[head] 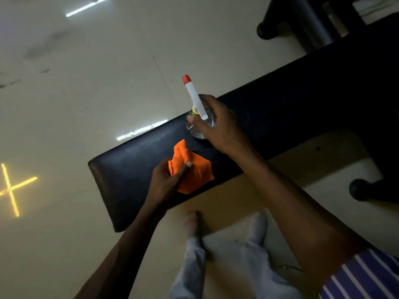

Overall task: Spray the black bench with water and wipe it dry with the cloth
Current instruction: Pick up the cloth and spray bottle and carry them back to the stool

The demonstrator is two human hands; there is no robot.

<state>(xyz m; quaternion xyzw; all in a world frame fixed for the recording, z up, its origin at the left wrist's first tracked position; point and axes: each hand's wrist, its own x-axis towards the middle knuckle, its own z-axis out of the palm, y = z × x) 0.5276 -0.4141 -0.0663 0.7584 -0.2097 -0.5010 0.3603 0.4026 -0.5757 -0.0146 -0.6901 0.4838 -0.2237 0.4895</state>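
Bench: the black bench (133, 169) runs from lower left of centre up to the right edge.
Left hand: my left hand (166, 184) pinches the orange cloth (194, 171), which lies on the bench just right of it.
Right hand: my right hand (218, 124) wraps the clear spray bottle (197, 128), standing on the bench at centre, red nozzle (186, 79) pointing up-frame.

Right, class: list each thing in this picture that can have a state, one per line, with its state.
Spray bottle: upright on the bench, clear, red nozzle pointing away, gripped.
Right hand: closed around the spray bottle.
Orange cloth: crumpled, lying on the bench, pinched at one edge.
Left hand: gripping the orange cloth.
Black bench: no wet patch discernible; dim light.
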